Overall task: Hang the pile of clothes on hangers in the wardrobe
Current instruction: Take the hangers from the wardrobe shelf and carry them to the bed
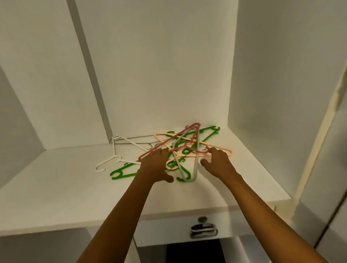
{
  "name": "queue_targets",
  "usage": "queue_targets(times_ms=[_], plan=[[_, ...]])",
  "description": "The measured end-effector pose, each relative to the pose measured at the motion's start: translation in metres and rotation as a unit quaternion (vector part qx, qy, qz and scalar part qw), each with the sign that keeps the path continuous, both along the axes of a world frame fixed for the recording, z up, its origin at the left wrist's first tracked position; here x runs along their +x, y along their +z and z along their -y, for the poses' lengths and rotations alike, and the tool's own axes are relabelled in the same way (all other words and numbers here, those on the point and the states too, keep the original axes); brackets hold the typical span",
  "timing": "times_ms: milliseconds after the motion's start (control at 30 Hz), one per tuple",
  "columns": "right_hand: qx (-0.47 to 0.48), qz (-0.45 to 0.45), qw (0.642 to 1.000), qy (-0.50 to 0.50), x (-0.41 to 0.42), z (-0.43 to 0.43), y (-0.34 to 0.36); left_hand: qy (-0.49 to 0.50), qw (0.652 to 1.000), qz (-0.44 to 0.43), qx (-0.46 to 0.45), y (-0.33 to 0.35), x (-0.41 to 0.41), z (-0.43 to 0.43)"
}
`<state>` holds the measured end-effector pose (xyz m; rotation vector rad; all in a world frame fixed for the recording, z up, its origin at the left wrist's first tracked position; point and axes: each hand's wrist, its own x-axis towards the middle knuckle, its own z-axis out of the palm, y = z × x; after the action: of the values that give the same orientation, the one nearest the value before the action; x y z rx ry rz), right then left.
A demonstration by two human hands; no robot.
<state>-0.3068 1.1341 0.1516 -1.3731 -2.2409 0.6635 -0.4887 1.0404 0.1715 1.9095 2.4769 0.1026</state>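
A tangled pile of plastic hangers lies at the back of the white wardrobe shelf. On top is a red hanger, crossing a peach hanger and a pale grey hanger. Green hangers stick out at the left and back, and a white hanger lies apart at the left. My left hand reaches into the pile with its fingertips on the red hanger's lower bar and its thumb spread. My right hand hovers at the pile's right side, fingers loosely bent over the peach hanger. No clothes are in either hand.
Under the shelf's front edge is a white drawer with a metal handle. Something dark sits in the compartment below it. White side walls close in the shelf, and an open wardrobe door stands at the right.
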Motion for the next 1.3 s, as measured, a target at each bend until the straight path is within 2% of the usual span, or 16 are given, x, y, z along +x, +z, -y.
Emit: queue_targets(times_ms=[133,267,367,433,633,733,833,900,967,1033,1133,1167,1267,1300], plan=[[-0.079,-0.032,0.996,-0.036,-0.025,-0.045,-0.013,0.030,0.998,0.026,-0.039,-0.010,-0.035,-0.035],[-0.127,-0.074,0.985,-0.085,-0.053,-0.073,-0.020,0.012,0.994,0.066,-0.092,-0.014,-0.056,-0.065],[-0.125,-0.040,0.985,-0.108,-0.065,-0.080,-0.018,-0.006,0.991,0.090,-0.102,-0.019,-0.062,-0.076],[-0.122,-0.019,0.985,-0.120,-0.069,-0.083,-0.016,-0.019,0.990,0.110,-0.088,-0.023,-0.063,-0.080],[-0.136,-0.053,0.983,-0.112,-0.078,-0.080,-0.017,-0.063,0.985,0.155,-0.053,-0.032,-0.058,-0.082],[-0.133,-0.118,0.977,-0.116,-0.082,-0.081,-0.011,-0.075,0.971,0.221,-0.055,-0.029,-0.063,-0.084],[-0.108,-0.176,0.970,-0.128,-0.085,-0.081,-0.007,-0.093,0.962,0.256,0.007,-0.023,-0.063,-0.087],[-0.056,-0.124,0.980,-0.147,-0.084,-0.084,-0.007,-0.093,0.960,0.259,0.054,-0.020,-0.058,-0.093],[-0.047,-0.088,0.984,-0.146,-0.081,-0.086,-0.004,-0.094,0.959,0.258,0.076,-0.020,-0.049,-0.100],[-0.117,-0.143,0.972,-0.145,-0.078,-0.089,-0.004,-0.093,0.955,0.268,0.093,-0.020,-0.037,-0.108],[-0.238,-0.224,0.935,-0.140,-0.077,-0.084,-0.004,-0.098,0.939,0.309,0.114,-0.021,-0.016,-0.115],[-0.238,-0.218,0.935,-0.145,-0.076,-0.083,-0.005,-0.102,0.938,0.313,0.104,-0.020,-0.010,-0.118],[-0.160,-0.125,0.969,-0.137,-0.071,-0.080,-0.007,-0.097,0.950,0.293,0.051,-0.025,0.004,-0.127],[-0.168,-0.112,0.972,-0.117,-0.071,-0.079,-0.009,-0.085,0.953,0.287,0.046,-0.026,0.007,-0.130]])
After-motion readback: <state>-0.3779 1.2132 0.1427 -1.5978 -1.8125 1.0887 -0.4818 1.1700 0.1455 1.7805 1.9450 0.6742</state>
